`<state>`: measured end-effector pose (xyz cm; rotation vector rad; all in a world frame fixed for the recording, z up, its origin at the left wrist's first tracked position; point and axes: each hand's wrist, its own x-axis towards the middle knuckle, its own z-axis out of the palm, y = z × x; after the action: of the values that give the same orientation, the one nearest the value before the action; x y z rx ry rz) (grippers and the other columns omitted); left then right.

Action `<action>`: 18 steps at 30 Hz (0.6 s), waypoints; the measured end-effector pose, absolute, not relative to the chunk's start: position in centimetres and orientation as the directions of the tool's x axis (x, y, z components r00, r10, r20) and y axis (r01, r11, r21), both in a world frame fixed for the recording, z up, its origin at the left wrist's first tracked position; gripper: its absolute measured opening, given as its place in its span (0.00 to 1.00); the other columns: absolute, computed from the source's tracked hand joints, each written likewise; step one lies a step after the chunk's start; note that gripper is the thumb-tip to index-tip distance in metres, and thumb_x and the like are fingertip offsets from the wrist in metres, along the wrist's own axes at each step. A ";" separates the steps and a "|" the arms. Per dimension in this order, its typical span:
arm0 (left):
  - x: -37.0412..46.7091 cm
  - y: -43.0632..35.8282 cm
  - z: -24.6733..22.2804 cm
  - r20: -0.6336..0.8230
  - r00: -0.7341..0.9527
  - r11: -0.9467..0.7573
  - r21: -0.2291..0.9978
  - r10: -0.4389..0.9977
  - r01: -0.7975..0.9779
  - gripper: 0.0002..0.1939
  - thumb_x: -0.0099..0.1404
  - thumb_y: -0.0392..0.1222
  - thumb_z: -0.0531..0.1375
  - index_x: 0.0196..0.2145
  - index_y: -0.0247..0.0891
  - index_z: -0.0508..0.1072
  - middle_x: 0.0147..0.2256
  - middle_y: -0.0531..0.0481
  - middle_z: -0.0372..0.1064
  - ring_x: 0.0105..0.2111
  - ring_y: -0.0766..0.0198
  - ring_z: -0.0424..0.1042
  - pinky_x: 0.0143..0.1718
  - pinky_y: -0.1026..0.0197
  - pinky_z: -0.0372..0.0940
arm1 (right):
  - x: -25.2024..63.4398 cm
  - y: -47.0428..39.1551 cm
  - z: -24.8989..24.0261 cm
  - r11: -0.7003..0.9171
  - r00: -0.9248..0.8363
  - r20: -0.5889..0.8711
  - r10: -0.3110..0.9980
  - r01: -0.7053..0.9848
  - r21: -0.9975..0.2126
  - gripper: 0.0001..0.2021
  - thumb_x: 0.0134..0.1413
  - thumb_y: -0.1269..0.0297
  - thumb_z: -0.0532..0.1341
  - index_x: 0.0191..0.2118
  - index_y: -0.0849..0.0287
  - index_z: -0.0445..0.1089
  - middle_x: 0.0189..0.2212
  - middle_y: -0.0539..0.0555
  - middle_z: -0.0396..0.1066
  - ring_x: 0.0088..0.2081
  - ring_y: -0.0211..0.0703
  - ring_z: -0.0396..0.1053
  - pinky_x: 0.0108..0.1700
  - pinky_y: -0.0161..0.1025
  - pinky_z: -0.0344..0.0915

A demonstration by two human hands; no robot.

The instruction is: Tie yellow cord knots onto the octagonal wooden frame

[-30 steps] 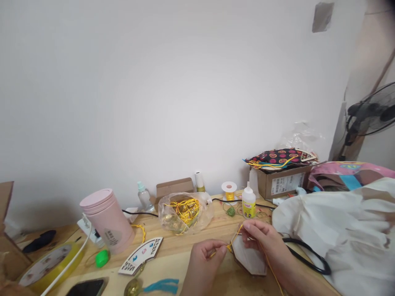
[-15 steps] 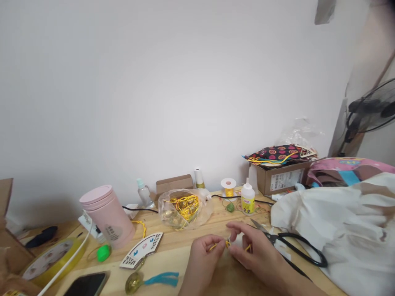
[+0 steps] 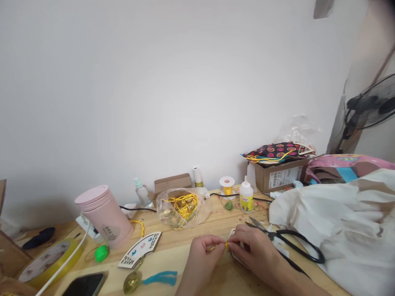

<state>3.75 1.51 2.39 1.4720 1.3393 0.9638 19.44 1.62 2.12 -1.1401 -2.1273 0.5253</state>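
Between my fingertips is a short length of yellow cord (image 3: 227,246). My left hand (image 3: 201,260) pinches one part of it between thumb and index finger. Close on the right, my right hand (image 3: 257,250) pinches the cord too, its fingers curled together. A pale flat piece (image 3: 231,233) shows behind the right fingers, mostly hidden by them. To the left lies a fan-shaped white plaque (image 3: 140,250) with coloured spots, joined to a gold ball (image 3: 132,283) with a blue tassel (image 3: 160,278).
Black-handled scissors (image 3: 319,258) lie right of my right hand, beside white cloth (image 3: 327,213). Behind are a glue bottle (image 3: 246,199), a cord spool (image 3: 227,182) and a plastic bag of yellow cords (image 3: 185,207). Leftward stand a pink canister (image 3: 106,218), a phone (image 3: 85,284) and a tape roll (image 3: 49,263).
The right index finger, raised and apart before, has come down, and the right fingers have closed on the cord. My left hand keeps its pinch. The view has shifted slightly.
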 end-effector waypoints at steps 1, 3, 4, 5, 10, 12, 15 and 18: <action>3.8 1.5 2.5 -0.019 0.115 -0.017 0.950 0.993 0.310 0.09 0.49 0.39 0.57 0.24 0.32 0.75 0.26 0.46 0.73 0.30 0.58 0.69 0.33 0.62 0.61 | 19.4 1.6 2.2 0.540 -0.405 0.360 0.841 0.577 -0.612 0.08 0.50 0.71 0.54 0.28 0.56 0.70 0.24 0.48 0.64 0.28 0.37 0.61 0.29 0.31 0.54; 3.9 1.4 2.6 -0.017 0.120 -0.023 0.944 0.993 0.329 0.09 0.49 0.39 0.56 0.24 0.32 0.75 0.26 0.46 0.73 0.29 0.58 0.69 0.32 0.62 0.62 | 19.4 1.7 2.3 0.540 -0.405 0.360 0.841 0.580 -0.610 0.08 0.50 0.71 0.54 0.28 0.57 0.70 0.24 0.49 0.64 0.28 0.37 0.61 0.29 0.31 0.54; 3.9 1.4 2.6 -0.019 0.117 -0.022 0.942 0.993 0.335 0.09 0.49 0.39 0.57 0.24 0.32 0.75 0.26 0.46 0.73 0.29 0.58 0.69 0.31 0.62 0.62 | 19.4 1.7 2.3 0.540 -0.405 0.360 0.841 0.580 -0.609 0.08 0.50 0.71 0.54 0.28 0.57 0.69 0.24 0.49 0.65 0.28 0.37 0.61 0.29 0.31 0.54; 3.9 1.4 2.5 -0.022 0.112 -0.018 0.940 0.994 0.341 0.09 0.49 0.39 0.57 0.24 0.32 0.75 0.25 0.46 0.73 0.29 0.58 0.69 0.31 0.63 0.62 | 19.4 1.8 2.3 0.541 -0.406 0.359 0.840 0.581 -0.608 0.08 0.50 0.71 0.53 0.28 0.57 0.69 0.24 0.49 0.65 0.28 0.37 0.61 0.29 0.31 0.54; 3.7 1.4 2.2 -0.005 0.125 -0.041 0.933 0.992 0.358 0.09 0.50 0.40 0.57 0.24 0.33 0.75 0.25 0.47 0.73 0.28 0.60 0.68 0.30 0.64 0.61 | 19.5 1.6 2.3 0.533 -0.404 0.349 0.846 0.632 -0.563 0.10 0.51 0.71 0.52 0.26 0.57 0.68 0.23 0.49 0.65 0.27 0.37 0.61 0.28 0.31 0.53; 3.6 1.4 2.1 0.010 0.136 -0.057 0.936 0.991 0.348 0.09 0.50 0.41 0.57 0.24 0.32 0.74 0.24 0.47 0.72 0.28 0.60 0.68 0.29 0.64 0.60 | 19.5 1.5 2.3 0.513 -0.377 0.350 0.858 0.667 -0.541 0.10 0.51 0.71 0.52 0.24 0.58 0.68 0.23 0.49 0.64 0.27 0.37 0.61 0.28 0.31 0.53; 3.5 1.5 2.1 0.016 0.125 -0.059 0.934 0.992 0.352 0.10 0.50 0.41 0.57 0.22 0.31 0.73 0.22 0.48 0.71 0.25 0.63 0.66 0.26 0.66 0.59 | 19.6 1.5 2.4 0.497 -0.356 0.351 0.866 0.678 -0.541 0.10 0.51 0.70 0.52 0.23 0.58 0.67 0.23 0.49 0.64 0.27 0.38 0.61 0.28 0.31 0.52; 3.4 1.5 2.0 0.019 0.114 -0.058 0.935 0.993 0.349 0.10 0.50 0.42 0.56 0.23 0.31 0.72 0.20 0.50 0.69 0.22 0.65 0.64 0.22 0.67 0.57 | 19.8 1.8 2.5 0.521 -0.366 0.372 0.853 0.635 -0.570 0.09 0.51 0.70 0.53 0.25 0.57 0.67 0.24 0.49 0.64 0.28 0.38 0.61 0.28 0.32 0.53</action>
<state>3.44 1.47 2.01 1.5489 1.3626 0.9633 19.79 1.77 2.46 -1.2048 -2.1218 0.4401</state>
